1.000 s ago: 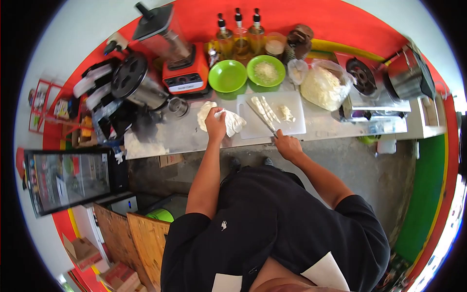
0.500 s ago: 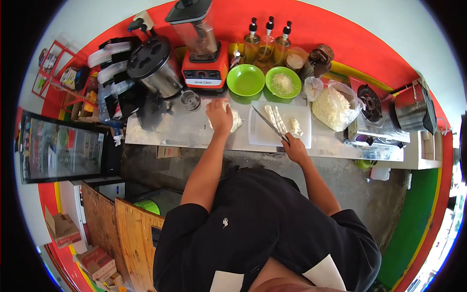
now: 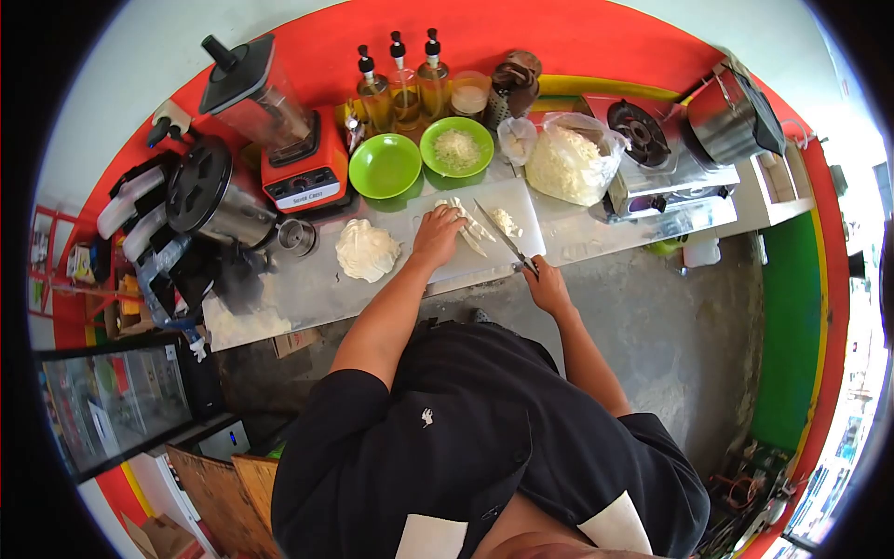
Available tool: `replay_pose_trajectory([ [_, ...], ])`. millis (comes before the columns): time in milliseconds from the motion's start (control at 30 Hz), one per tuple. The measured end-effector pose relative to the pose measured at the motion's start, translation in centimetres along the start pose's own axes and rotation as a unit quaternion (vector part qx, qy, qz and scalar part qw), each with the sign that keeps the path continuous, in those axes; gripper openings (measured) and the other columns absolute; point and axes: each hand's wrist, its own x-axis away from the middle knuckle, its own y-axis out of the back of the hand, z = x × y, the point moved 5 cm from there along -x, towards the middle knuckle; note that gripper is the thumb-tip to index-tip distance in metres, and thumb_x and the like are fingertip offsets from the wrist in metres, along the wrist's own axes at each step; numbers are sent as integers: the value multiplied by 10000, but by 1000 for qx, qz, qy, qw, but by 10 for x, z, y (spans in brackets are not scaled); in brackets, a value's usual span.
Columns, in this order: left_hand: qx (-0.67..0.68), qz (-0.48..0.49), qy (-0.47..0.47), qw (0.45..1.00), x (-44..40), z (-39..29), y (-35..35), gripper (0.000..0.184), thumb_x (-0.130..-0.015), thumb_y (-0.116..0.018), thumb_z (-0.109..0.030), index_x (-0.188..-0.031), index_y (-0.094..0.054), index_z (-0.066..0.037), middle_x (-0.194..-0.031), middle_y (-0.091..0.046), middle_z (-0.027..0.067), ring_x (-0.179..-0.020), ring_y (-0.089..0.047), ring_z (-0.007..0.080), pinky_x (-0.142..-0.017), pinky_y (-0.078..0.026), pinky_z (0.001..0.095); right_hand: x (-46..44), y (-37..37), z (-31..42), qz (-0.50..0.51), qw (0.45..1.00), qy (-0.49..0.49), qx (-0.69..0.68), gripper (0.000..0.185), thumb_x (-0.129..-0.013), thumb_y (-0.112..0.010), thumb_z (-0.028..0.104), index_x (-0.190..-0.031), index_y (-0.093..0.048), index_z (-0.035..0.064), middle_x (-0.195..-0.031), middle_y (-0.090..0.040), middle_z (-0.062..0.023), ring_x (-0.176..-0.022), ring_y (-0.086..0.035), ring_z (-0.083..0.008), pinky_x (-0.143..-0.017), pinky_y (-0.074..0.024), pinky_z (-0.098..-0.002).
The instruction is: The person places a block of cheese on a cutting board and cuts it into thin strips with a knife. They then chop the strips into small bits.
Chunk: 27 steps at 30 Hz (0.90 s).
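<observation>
My left hand [image 3: 438, 235] rests on the white cutting board [image 3: 517, 194], its fingers curled over long pale vegetable strips [image 3: 476, 235]. In my right hand [image 3: 549, 285] is the handle of a knife [image 3: 501, 231]. Its blade points away from me and slants left, between the strips and a small heap of chopped pale pieces [image 3: 505, 222]. Left of the board, a ruffled whitish vegetable clump [image 3: 367, 250] lies on the steel counter [image 3: 321, 293]; its exact kind is unclear.
Behind the board stand a green bowl [image 3: 384, 168] and another green bowl [image 3: 473, 168] holding fine pale bits. A plastic bag [image 3: 572, 168] of pale pieces sits beside the gas stove [image 3: 670, 182]. A red blender [image 3: 303, 172], pump bottles [image 3: 404, 102] and a metal cup [image 3: 296, 237] are around.
My left hand has left the ruffled clump and moved right onto the strips on the board. The knife stays in my right hand. The whole view has turned and shifted.
</observation>
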Motion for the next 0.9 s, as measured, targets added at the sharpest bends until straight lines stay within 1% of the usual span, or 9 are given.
replay_pose_trajectory([
  [100,-10,30,-5,999,-3,-7,11,365,-812,-625,-9,-1155,-703,-108,-1255,-607,72,-1280,-483,285,-1046,-385,450,10,-4,-8,12,999,-37,7,270,-967,-634,241,-1101,-570,16,-925,-691,-278,-911,-633,-507,-786,-485,-572],
  [233,-22,30,-14,999,2,-10,21,295,-813,-658,-50,-1101,-712,-92,-1143,-609,74,-1206,-503,268,-1034,-386,431,11,-9,-7,19,999,-41,17,280,-968,-634,256,-1112,-578,23,-976,-699,-264,-939,-636,-493,-792,-484,-568],
  [300,-19,34,-14,999,9,-7,20,273,-812,-665,-55,-1080,-706,-89,-1138,-612,75,-1206,-509,277,-1017,-395,432,8,-10,-1,16,999,-43,17,273,-967,-635,252,-1108,-579,24,-993,-701,-259,-944,-638,-487,-791,-484,-566],
  [467,-10,36,-8,999,30,1,17,201,-825,-674,-70,-1025,-691,-71,-1096,-631,80,-1158,-544,296,-967,-422,431,-18,-20,25,24,1000,4,-9,310,-939,-666,267,-1131,-589,36,-973,-708,-240,-926,-658,-456,-801,-504,-543],
  [533,-2,17,27,1000,39,6,21,161,-839,-671,-73,-1000,-684,-71,-1069,-644,81,-1098,-571,306,-929,-436,431,-29,-24,36,29,999,-12,7,321,-927,-677,271,-1145,-594,51,-974,-712,-229,-930,-665,-443,-810,-511,-534],
  [633,5,5,57,998,52,12,30,186,-836,-665,-75,-1020,-694,-76,-1067,-646,83,-1065,-578,306,-909,-436,436,-45,-35,48,38,998,-29,33,346,-910,-693,273,-1189,-603,89,-987,-722,-209,-946,-679,-418,-831,-525,-518],
  [700,-19,10,82,996,56,15,35,211,-831,-663,-75,-1039,-695,-79,-1061,-645,85,-1060,-579,307,-906,-435,440,-55,-41,55,43,998,-28,42,364,-904,-698,271,-1219,-607,113,-999,-727,-198,-956,-685,-406,-843,-532,-511],
  [767,-43,15,108,993,59,16,40,235,-825,-660,-75,-1057,-697,-82,-1056,-645,87,-1055,-580,307,-902,-434,444,-63,-46,58,66,994,-61,54,410,-906,-691,263,-1295,-603,166,-1047,-726,-190,-1007,-684,-388,-880,-536,-499],
  [900,-78,-31,168,982,63,16,53,287,-808,-651,-66,-1089,-699,-89,-1061,-640,85,-1080,-565,302,-926,-418,456,-77,-58,62,70,995,-43,57,470,-908,-684,258,-1363,-581,198,-1080,-720,-188,-1053,-675,-379,-908,-532,-490],
])
